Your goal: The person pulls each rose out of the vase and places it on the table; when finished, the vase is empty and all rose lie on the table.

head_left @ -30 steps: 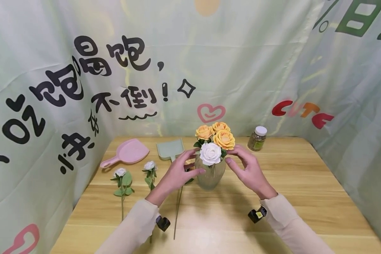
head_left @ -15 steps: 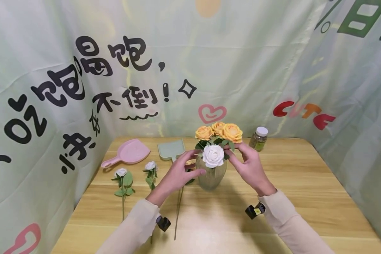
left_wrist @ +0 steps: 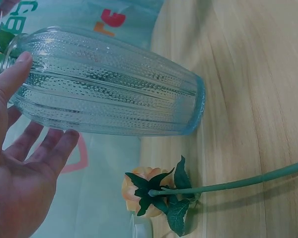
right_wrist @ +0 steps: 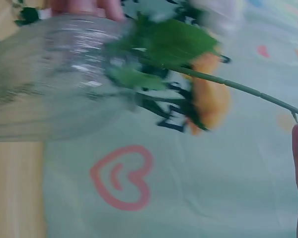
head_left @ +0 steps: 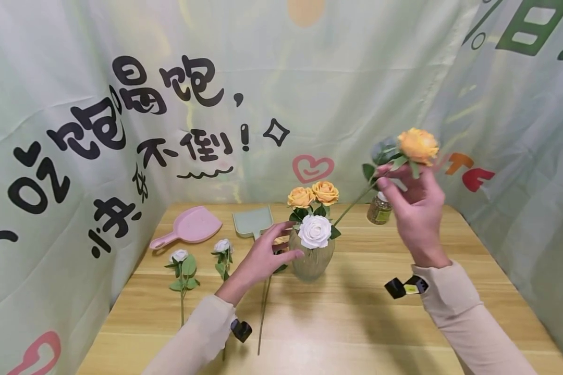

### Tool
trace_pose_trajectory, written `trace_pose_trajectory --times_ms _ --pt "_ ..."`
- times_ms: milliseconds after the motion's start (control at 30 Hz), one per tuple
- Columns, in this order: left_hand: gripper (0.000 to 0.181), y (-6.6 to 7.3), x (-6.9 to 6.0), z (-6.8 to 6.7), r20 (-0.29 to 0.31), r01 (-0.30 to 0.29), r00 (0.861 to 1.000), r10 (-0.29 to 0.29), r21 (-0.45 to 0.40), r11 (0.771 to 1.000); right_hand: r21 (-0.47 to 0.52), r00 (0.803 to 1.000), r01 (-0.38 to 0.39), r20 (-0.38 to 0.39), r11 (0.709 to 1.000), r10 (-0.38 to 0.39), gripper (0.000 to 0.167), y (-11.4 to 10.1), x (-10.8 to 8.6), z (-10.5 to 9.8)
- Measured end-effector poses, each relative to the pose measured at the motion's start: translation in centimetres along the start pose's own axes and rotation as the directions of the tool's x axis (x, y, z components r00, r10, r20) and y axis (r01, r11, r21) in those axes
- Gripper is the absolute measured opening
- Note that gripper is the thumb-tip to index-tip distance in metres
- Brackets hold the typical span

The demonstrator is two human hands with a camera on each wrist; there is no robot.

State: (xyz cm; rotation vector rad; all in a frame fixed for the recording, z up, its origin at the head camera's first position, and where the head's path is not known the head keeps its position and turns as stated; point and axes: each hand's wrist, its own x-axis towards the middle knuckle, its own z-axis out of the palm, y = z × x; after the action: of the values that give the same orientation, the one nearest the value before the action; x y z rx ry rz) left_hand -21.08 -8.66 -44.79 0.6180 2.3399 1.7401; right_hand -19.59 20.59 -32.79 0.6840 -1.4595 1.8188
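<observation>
Beneath its bloom, my right hand pinches the stem of an orange rose, raised up and right of the ribbed glass vase. Its slanted stem runs down to the vase mouth; its lower end cannot be made out. My left hand holds the upright vase near the top, thumb and fingers around its side. A white rose and two orange roses stand in the vase.
Left on the table lie two white roses and a pink dustpan. A grey-green dustpan and another orange rose lie beside my left hand. A lidded jar stands behind, right of the vase.
My right hand has moved up and to the right from the vase mouth, drawing one orange rose with it. The white rose in the vase has shifted slightly; my left hand has stayed put.
</observation>
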Motion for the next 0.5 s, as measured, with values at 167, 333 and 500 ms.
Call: trace_pose_trajectory --times_ms 167,333,500 --pt "0.072 0.0 0.0 0.0 -0.001 0.000 1.000 0.000 -0.011 1.000 0.035 0.982 0.053 -0.183 0.998 -0.046 0.035 -1.1 2.1 -1.9" --pt "0.072 0.0 0.0 0.1 0.005 -0.003 1.000 0.003 -0.016 1.000 0.239 0.957 0.062 -0.291 0.969 0.010 0.031 -1.8 3.0 -5.0" --pt "0.072 0.0 -0.1 0.1 0.000 -0.005 1.000 0.005 -0.012 1.000 0.213 0.962 -0.159 -0.188 0.964 0.200 0.032 -1.4 1.2 -8.4"
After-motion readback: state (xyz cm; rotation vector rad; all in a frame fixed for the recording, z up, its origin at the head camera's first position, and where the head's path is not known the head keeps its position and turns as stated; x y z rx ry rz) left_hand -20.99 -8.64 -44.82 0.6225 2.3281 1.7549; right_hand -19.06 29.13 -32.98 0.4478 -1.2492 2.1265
